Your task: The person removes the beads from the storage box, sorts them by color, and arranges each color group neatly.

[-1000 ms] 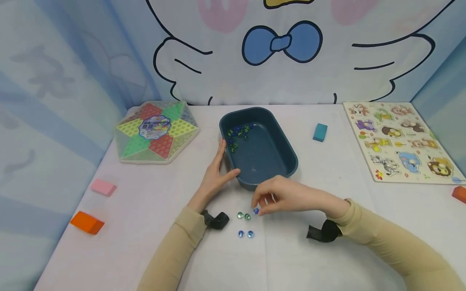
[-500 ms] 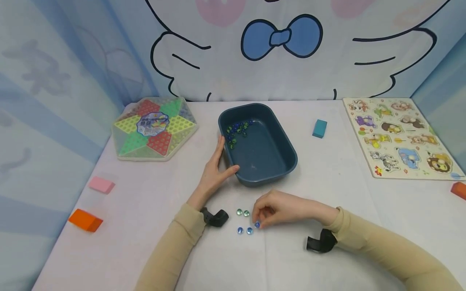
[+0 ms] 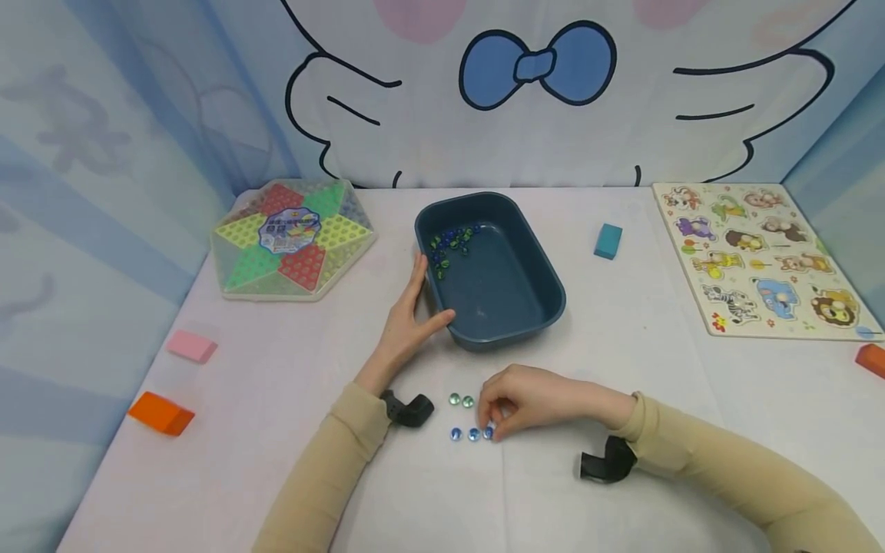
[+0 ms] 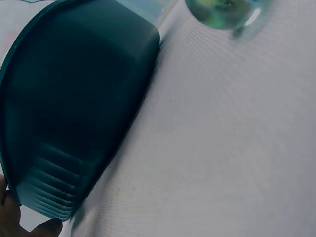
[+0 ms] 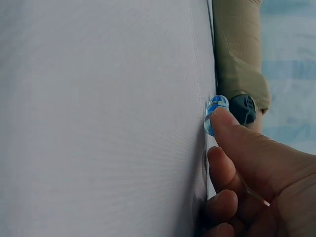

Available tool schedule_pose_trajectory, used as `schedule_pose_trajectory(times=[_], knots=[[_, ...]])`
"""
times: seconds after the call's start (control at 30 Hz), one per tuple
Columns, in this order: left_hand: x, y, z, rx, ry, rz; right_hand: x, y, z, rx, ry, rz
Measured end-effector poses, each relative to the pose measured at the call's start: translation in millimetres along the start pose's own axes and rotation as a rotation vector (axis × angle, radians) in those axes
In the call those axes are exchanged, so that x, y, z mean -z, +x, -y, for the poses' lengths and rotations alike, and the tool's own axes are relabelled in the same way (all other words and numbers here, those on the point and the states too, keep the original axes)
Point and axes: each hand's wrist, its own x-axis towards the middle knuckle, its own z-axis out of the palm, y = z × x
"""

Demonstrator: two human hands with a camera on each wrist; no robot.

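In the head view my right hand [image 3: 493, 425] is low on the white table, its curled fingertips pinching a blue marble [image 3: 488, 432] that touches the cloth. That marble stands at the right end of a row with two other blue marbles [image 3: 465, 435]. Two pale green marbles [image 3: 461, 400] lie just behind them. The right wrist view shows a fingertip [image 5: 232, 126] on the blue marble [image 5: 216, 111]. My left hand [image 3: 413, 307] rests with straight fingers against the near left corner of a dark teal bin [image 3: 553, 303]. Several marbles [image 3: 451, 246] lie in the bin's far left corner.
A hexagonal checkers board [image 3: 293, 240] lies at the back left and an animal peg puzzle [image 3: 760, 257] at the right. A teal block [image 3: 608, 240], a pink block [image 3: 191, 346], an orange block [image 3: 160, 413] and a red-orange block [image 3: 871, 359] are scattered about. A cartoon backdrop closes the far side.
My right hand has come down from near the bin's front wall, carrying the blue marble to the table beside the two blue ones. The left hand has stayed at the bin.
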Motion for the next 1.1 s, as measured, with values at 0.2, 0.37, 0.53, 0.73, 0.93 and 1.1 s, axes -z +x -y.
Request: schedule_pose_trajectory(times=[0.2, 0.37, 0.53, 0.73, 0.93, 1.1], knots=[[0.2, 1.7, -0.3, 0.001, 0.001, -0.001, 1, 2, 4, -0.043, -0.015, -0.005], [0.5, 2.3, -0.6, 0.000, 0.002, -0.003, 0, 2, 4, -0.057, -0.023, -0.011], [0.5, 1.4, -0.8, 0.000, -0.008, -0.003, 2, 2, 4, -0.054, -0.020, -0.007], [0.1, -0.2, -0.2, -0.009, -0.012, 0.006, 15, 0, 12, -0.036, -0.030, -0.015], [0.7, -0.7, 0.0, -0.014, -0.017, 0.007, 47, 5, 31, 0.032, -0.037, -0.065], [0.4, -0.6, 2.5, -0.021, -0.020, 0.007, 85, 13, 41, 0.040, -0.022, -0.173]])
